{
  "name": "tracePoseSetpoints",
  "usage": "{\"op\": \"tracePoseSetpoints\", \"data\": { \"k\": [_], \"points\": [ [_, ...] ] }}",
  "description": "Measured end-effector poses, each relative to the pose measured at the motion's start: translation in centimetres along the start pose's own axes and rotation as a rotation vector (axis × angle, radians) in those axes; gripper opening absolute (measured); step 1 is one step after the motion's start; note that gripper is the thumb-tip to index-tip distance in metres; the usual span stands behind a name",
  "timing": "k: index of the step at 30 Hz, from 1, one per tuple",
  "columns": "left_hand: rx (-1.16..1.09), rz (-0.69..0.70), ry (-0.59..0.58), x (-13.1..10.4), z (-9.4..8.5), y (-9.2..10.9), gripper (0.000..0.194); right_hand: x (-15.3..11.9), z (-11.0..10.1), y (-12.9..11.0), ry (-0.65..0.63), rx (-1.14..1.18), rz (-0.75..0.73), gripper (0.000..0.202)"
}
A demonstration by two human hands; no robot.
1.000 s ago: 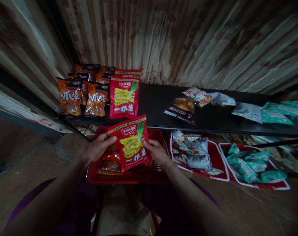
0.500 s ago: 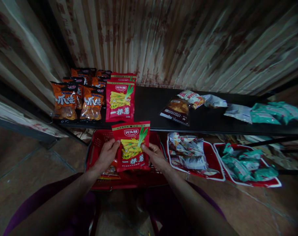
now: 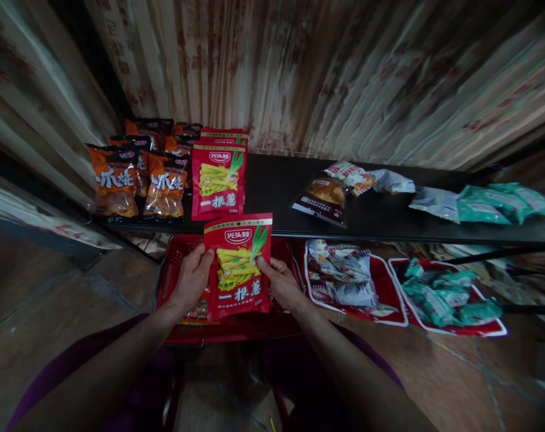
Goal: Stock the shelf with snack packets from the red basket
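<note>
Upright between my hands is a red snack bag (image 3: 237, 273) with yellow sticks and a green scallion printed on its front. My right hand (image 3: 279, 281) grips its right side, thumb on the front and the other fingers mostly behind. At the left edge, my left hand (image 3: 192, 279) is closed on the bag, its thumb along that edge. Below is a large red basket (image 3: 272, 331) with some packets in it, partly covered by the bag and my hands. Just behind, matching red bags (image 3: 218, 180) stand one behind another on the black shelf (image 3: 272, 204).
Several orange-and-black bags (image 3: 164, 185) stand at the shelf's left. Farther right lie a brown bag (image 3: 322, 198), white packets (image 3: 392, 181) and green packets (image 3: 484, 204). Under the shelf are a basket of white packets (image 3: 351, 294) and another with green packets (image 3: 439, 303). A pleated curtain (image 3: 299, 78) hangs behind.
The held bag has tilted slightly, its lower left corner turning down. My left thumb has slid from the bag's front to its left edge. The view has shifted a little.
</note>
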State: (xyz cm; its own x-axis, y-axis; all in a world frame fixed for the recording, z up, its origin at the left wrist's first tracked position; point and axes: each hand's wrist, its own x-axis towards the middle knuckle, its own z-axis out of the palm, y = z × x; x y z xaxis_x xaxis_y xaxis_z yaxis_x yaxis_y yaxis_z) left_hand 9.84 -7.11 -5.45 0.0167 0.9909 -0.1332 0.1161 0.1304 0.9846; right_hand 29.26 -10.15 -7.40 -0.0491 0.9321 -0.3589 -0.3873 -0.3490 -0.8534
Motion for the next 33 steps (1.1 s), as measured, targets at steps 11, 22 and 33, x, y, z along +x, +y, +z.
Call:
{"op": "tracePoseSetpoints", "data": {
  "k": [11,22,33],
  "points": [
    [-0.038,-0.046,-0.269,-0.7,-0.5,0.2,0.036,0.6,0.0,0.1,0.036,0.014,-0.064,0.035],
    [0.118,-0.006,-0.082,-0.9,-0.5,0.4,0.034,1.0,0.6,-0.1,0.046,-0.014,-0.078,0.035],
    [0.21,0.048,0.064,-0.2,-0.8,0.4,0.033,0.6,0.5,-0.3,-0.088,-0.04,-0.046,0.032]
  ]
}}
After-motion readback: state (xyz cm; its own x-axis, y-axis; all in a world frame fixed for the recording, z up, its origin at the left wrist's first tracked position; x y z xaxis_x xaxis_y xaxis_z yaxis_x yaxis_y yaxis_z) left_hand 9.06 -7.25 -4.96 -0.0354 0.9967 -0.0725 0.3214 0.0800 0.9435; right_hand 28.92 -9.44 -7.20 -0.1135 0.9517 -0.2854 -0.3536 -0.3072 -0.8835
